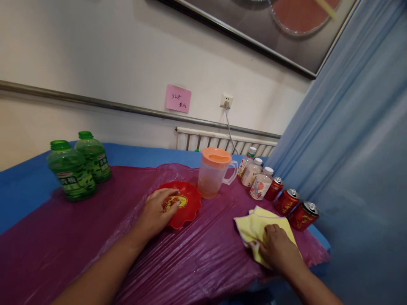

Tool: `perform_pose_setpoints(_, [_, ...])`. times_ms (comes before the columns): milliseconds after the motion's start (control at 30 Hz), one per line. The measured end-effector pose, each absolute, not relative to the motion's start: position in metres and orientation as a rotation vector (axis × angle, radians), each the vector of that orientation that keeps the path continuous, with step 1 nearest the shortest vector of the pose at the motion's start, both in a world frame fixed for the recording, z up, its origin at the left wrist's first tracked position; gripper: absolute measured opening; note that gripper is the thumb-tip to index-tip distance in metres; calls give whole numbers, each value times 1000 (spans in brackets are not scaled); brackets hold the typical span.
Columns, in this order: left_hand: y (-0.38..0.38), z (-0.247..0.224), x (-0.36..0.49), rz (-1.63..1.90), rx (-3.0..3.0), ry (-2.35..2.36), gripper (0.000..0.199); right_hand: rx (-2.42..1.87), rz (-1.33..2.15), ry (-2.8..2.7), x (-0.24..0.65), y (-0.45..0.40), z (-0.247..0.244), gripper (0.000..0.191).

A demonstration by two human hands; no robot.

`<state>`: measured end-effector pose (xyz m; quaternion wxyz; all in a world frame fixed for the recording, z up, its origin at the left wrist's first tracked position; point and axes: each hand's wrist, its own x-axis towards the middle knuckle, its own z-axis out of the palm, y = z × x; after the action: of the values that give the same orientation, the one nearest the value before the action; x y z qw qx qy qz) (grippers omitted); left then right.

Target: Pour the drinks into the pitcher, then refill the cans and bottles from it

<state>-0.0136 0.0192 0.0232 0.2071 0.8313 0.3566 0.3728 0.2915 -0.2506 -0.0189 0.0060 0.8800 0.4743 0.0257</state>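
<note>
My left hand (156, 213) lies over the left rim of a red plate (190, 208) with a scalloped edge and a yellow printed centre. Its fingers and thumb are apart above the plate; whether they touch it I cannot tell. Bunched under the closed fingers of my right hand (280, 248) is a yellow cloth (254, 226), spread partly on the purple plastic sheet (197, 258). Just behind the plate stands a clear plastic pitcher (208, 180) with an orange lid and some liquid at its bottom.
Two green bottles (71, 178) without caps stand at the left. On the right, white-capped bottles (261, 184) and red cans (287, 202) form a slanting row beside a blue curtain (359, 169). Behind the blue-covered table (133, 154) are a radiator (190, 140) and a wall.
</note>
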Motion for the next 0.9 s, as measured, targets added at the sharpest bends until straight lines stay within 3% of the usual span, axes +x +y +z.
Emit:
perform_pose_setpoints(200, [18, 19, -12, 1041, 2319, 964, 36, 2766, 256, 1459, 310, -254, -2, 26])
perform_pose_setpoints(400, [19, 17, -13, 1013, 2332, 942, 38, 2624, 794, 1558, 315, -255, 30, 51])
perform_pose_setpoints(600, [21, 14, -13, 953, 2359, 944, 38, 2654, 318, 1920, 243, -246, -18, 64])
perform_pose_setpoints(667, [20, 14, -13, 937, 2359, 942, 38, 2710, 195, 2058, 227, -246, -25, 60])
perform_pose_setpoints(800, [19, 17, -13, 931, 2359, 937, 40, 2878, 107, 2228, 237, -238, 5, 38])
perform_pose_setpoints(900, [18, 20, -13, 948, 2353, 929, 38, 2899, 232, 2434, 255, -213, 49, 29])
